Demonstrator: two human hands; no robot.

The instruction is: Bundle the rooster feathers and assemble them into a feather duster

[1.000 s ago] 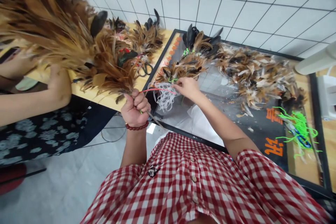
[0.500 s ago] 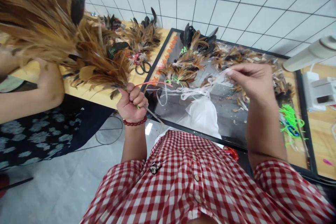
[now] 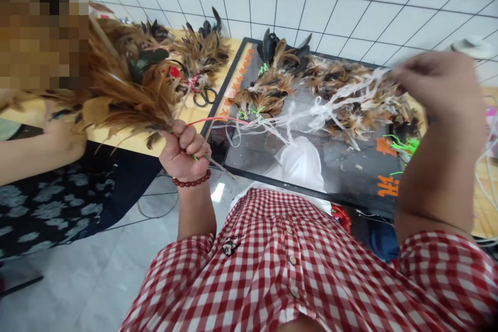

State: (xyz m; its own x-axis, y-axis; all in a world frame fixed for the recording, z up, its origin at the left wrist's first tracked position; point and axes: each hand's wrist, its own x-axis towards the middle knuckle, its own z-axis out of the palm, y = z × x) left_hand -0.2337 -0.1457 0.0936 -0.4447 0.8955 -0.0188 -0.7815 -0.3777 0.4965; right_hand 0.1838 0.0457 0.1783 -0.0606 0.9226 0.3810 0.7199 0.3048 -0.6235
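My left hand (image 3: 185, 151), with a beaded bracelet at the wrist, is closed around the handle of a feather duster (image 3: 134, 106). Its brown feathers spread up and to the left, and a thin stick end shows below the fist. A red strand (image 3: 216, 119) runs right from this hand. Somewhat blurred, my right hand (image 3: 443, 85) is raised at the right, fingers pinched on white plastic strips (image 3: 322, 111). The strips stretch across the table in a tangled line, and their left ends lie beside the red strand. A white bag (image 3: 301, 163) sits below them at the table edge.
Feather bundles (image 3: 274, 91) with green ties and loose feathers (image 3: 346, 80) lie on the dark tabletop (image 3: 342, 174). Black scissors (image 3: 205, 96) rest by another bundle (image 3: 202, 57). Another person's arm (image 3: 50, 140) is at the left. A tiled wall (image 3: 311, 5) stands behind.
My right hand has moved right and slightly up, drawing the white strips out longer and tauter. My left hand still grips the feather duster, slightly further left in view.
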